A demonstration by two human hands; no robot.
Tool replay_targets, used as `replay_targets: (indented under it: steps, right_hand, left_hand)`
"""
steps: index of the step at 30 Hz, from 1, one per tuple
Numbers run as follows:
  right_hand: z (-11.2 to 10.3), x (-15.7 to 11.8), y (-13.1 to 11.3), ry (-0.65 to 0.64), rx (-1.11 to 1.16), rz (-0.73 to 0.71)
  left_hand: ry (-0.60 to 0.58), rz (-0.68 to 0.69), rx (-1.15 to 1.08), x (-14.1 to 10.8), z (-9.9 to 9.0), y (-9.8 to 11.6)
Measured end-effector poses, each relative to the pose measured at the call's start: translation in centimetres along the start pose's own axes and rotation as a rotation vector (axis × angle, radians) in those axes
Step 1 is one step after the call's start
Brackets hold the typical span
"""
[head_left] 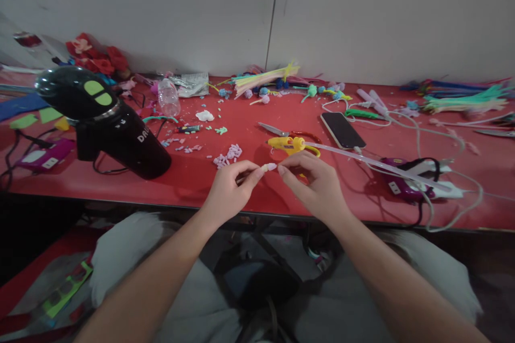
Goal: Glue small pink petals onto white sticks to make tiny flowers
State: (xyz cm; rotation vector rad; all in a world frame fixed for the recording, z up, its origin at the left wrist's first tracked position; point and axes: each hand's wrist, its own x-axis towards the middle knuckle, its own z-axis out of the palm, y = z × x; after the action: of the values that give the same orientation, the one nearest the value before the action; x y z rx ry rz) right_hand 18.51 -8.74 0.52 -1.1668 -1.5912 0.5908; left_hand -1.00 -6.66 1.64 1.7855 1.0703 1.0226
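Note:
My left hand (237, 185) pinches a small piece of fuzzy pipe cleaner (269, 167), cream at one end and lilac at the other. Close by on the right, my right hand (316, 182) has thumb and forefinger brought together at the lilac end; whether something tiny sits between them I cannot make out. Just beyond my left hand lies a heap of short lilac pieces (228, 156). Behind my right hand is a yellow glue gun (286, 143) with a long clear glue stick (378, 163) out of its back. Scissors (277, 130) with red-orange handles lie beside it.
A tall black tumbler (134, 142) stands at left, near a clear plastic bottle (169, 97). On the right are a phone (343, 129), a purple power strip (402, 187) and looped white cables. Bundles of coloured pipe cleaners (464, 97) line the back. The table's front edge runs below my wrists.

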Motion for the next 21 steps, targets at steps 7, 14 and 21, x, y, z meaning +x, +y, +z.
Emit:
replay_targets:
  steps: [7,14,21]
  right_hand:
    - [-1.1,0.3,-0.1,-0.166,-0.284,0.18]
    - [-4.6,1.6,2.7,-0.097,-0.691,0.368]
    - [-2.0,3.4,5.8,-0.144,-0.705,0.311]
  left_hand:
    - [0.025,0.022,-0.064,0.4,-0.6,-0.3]
    - [0.118,0.028,-0.017,1.1,-1.8,-0.9]
    - [0.035,-0.018,0.078,1.5,-2.7,-1.3]
